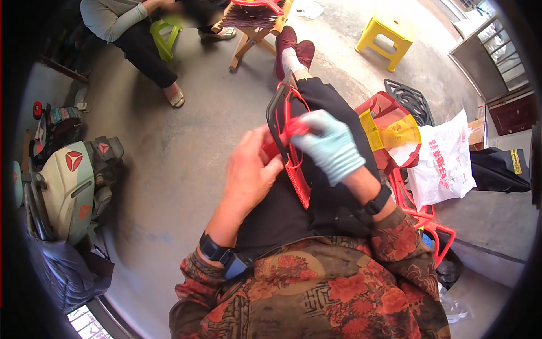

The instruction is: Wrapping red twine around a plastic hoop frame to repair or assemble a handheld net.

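Over my lap lies a long, narrow red and black frame [302, 189], with a black curved bar along one side and a ridged red strip at its near end. I cannot make out its exact kind. My left hand [248, 169], bare, is closed at the frame's left side, its fingers curled by a red part. My right hand [330, 144], in a pale blue knitted glove, pinches a bunched red piece [297, 129] against the frame's middle. Thin red cord [299, 99] loops around the frame's far end. My fingers hide part of where the red pieces meet.
Red frames [403, 195], a white plastic bag [443, 161] and a red-and-yellow translucent container [389, 127] stand close on my right. A yellow stool [387, 37] is farther off. At left sits a pale machine [70, 183]. Another person [138, 45] sits ahead, near a wooden folding stool [254, 25].
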`<action>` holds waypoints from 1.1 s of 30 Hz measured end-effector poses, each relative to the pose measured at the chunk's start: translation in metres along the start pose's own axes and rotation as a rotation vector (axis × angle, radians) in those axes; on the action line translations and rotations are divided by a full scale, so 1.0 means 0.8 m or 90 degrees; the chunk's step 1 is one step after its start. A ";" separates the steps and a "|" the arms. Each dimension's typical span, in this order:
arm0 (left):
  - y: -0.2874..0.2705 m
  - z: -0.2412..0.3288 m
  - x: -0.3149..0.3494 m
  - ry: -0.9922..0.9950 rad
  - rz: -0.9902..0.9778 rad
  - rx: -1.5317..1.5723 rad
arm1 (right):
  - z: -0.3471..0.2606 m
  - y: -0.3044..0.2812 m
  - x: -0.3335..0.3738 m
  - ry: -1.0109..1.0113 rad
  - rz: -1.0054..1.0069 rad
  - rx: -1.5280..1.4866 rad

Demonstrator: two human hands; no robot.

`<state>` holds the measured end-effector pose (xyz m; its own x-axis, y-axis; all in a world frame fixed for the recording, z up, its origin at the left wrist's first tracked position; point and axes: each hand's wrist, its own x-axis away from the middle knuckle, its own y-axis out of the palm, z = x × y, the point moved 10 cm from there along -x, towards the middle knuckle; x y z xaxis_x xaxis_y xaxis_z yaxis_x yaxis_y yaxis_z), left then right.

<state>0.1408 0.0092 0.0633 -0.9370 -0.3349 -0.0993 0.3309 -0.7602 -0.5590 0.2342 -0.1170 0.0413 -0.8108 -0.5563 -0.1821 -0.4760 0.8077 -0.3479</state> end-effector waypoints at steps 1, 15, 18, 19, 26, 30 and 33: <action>-0.023 0.011 0.003 0.054 0.089 -0.004 | 0.003 -0.017 -0.001 0.047 0.027 -0.123; 0.031 -0.011 0.132 -0.266 -0.314 1.295 | -0.077 -0.049 0.156 0.332 -0.239 -0.710; 0.038 -0.036 0.185 -0.363 -0.337 1.248 | -0.023 -0.029 0.140 0.435 -0.157 -0.527; 0.041 -0.039 0.194 -0.396 -0.324 1.223 | -0.012 -0.016 0.135 0.461 -0.141 -0.471; 0.015 -0.073 0.221 -0.473 -0.252 0.927 | -0.033 0.024 0.085 0.069 -0.028 0.171; -0.007 -0.079 0.232 -0.334 -0.306 0.848 | -0.025 0.039 0.083 0.059 -0.064 0.306; -0.010 -0.062 0.220 -0.335 -0.331 0.854 | -0.033 0.023 0.079 0.063 -0.052 0.248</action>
<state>-0.0327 -0.0160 0.0096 -0.9287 0.1857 0.3210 0.1135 -0.6817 0.7227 0.1650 -0.1323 0.0477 -0.8132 -0.5792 -0.0565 -0.3912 0.6159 -0.6838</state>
